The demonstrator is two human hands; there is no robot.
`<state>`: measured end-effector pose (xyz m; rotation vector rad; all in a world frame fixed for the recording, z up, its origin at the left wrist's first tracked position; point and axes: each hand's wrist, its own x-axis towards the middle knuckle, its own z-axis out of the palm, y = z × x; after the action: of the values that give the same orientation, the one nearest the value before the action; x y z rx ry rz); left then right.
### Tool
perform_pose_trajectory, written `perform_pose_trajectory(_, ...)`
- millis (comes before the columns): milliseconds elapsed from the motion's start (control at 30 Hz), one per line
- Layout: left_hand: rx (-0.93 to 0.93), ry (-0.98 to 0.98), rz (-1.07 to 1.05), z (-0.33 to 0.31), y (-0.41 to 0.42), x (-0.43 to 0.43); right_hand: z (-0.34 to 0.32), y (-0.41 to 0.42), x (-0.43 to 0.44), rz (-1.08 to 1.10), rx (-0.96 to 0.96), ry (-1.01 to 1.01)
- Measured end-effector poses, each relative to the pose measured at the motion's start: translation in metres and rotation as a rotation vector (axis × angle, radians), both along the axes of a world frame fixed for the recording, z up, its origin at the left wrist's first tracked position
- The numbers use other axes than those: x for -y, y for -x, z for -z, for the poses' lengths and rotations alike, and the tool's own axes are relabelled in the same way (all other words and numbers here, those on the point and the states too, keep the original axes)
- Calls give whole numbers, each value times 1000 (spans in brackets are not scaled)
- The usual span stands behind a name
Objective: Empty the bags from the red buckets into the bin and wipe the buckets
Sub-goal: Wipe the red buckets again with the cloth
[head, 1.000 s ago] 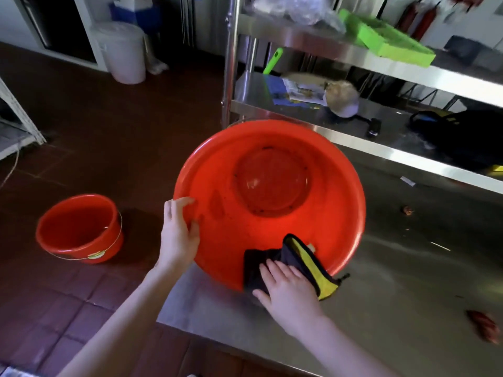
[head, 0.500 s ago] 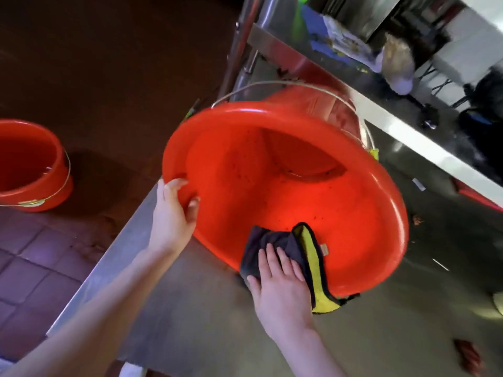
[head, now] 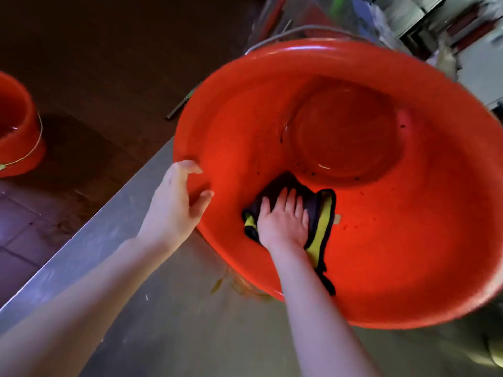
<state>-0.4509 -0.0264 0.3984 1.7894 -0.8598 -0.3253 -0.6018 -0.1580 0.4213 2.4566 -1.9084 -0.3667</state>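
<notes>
A large red bucket [head: 394, 240] lies tilted on its side on the steel table [head: 168, 322], its mouth facing me. My left hand [head: 177, 205] grips the bucket's left rim, thumb inside. Inside the bucket, my right hand [head: 283, 221] presses flat, fingers straight, on a dark cloth with a yellow face [head: 321, 213] against the lower inner wall. Dark specks dot the bucket's bottom and wall. A second red bucket [head: 19, 137] with a wire handle stands upright on the floor at the far left.
The table's left edge [head: 81, 243] runs diagonally beside the dark tiled floor [head: 95, 63]. Blurred steel shelving [head: 408, 25] with clutter rises behind the bucket. A thin stick-like thing [head: 179, 104] lies near the bucket's upper left.
My right hand has pushed the cloth from the rim deeper into the bucket. The bucket now faces me more squarely, its bottom in view. The view has moved closer.
</notes>
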Motion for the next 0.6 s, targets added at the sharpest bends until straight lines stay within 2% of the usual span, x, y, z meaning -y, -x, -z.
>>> perform_pose_trajectory(133, -4, 3, -33, 2, 2, 1, 9, -14, 62, 88, 78, 3)
perform_pose_trajectory(267, 42, -12, -103, 1, 8, 3, 10, -20, 73, 93, 105, 8)
perform_pose_trajectory(367, 5, -41, -151, -2, 15, 1, 3, -16, 39, -51, 116, 17)
perform_pose_trajectory(467, -47, -66, -185, -5, 29, -3, 2, -7, -35, -178, 196, -17)
perform_pose_trajectory(600, -42, -70, -162, -7, 36, -10, -4, 11, -111, -286, 208, 51)
